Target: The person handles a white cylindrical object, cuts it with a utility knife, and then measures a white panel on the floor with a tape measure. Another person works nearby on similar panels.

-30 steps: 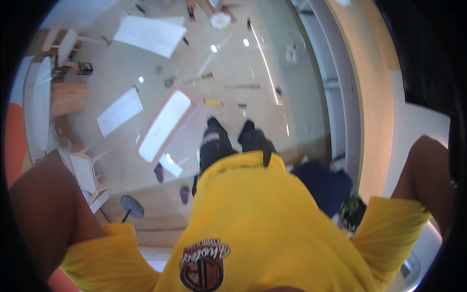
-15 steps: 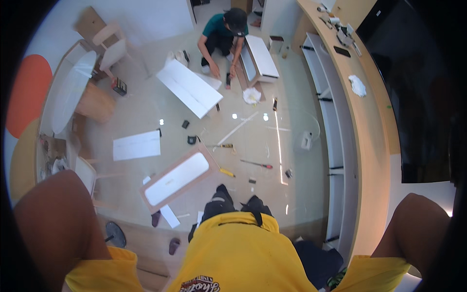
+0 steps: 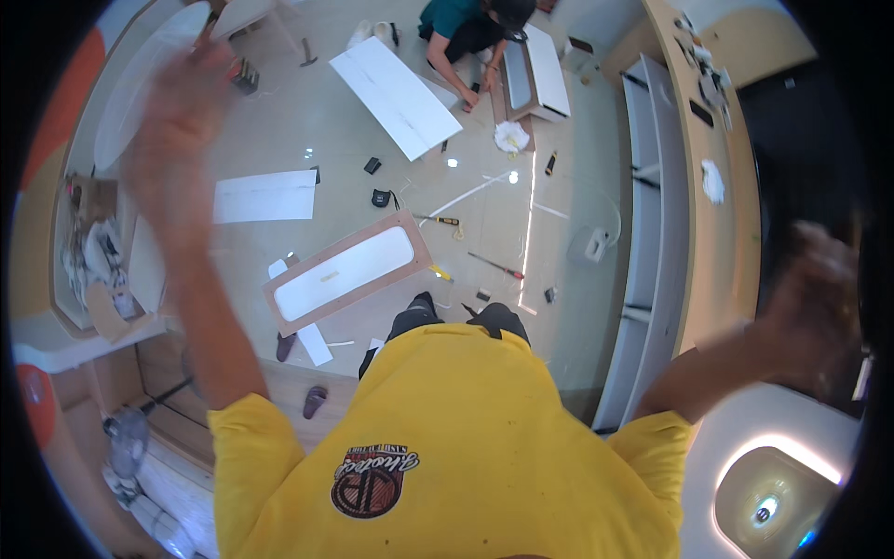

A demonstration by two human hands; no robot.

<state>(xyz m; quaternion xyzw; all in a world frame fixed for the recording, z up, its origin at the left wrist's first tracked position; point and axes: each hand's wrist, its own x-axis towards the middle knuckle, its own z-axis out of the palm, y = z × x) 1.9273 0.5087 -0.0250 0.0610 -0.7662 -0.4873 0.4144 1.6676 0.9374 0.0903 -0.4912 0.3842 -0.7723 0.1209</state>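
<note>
My left hand is raised at the upper left, smeared by motion, its fingers unclear. Behind it lie a pale oval table top and a chair. My right hand, also blurred, hangs at the far right in front of a large black television; whether it holds anything cannot be made out. On the floor before my feet lies a brown-edged panel with a white rounded middle. Around it are a tape measure, a red-handled screwdriver, a yellow-handled tool and a yellow-black screwdriver.
Another person in a green shirt crouches at the top, hands low beside a white box-like cabinet. White boards lie on the floor. A long wooden counter with shelves runs along the right. A slipper lies at lower left.
Both my forearms and hands have come into view, raised out to either side. The view has shifted, so the floor things sit higher; more of my yellow shirt shows.
</note>
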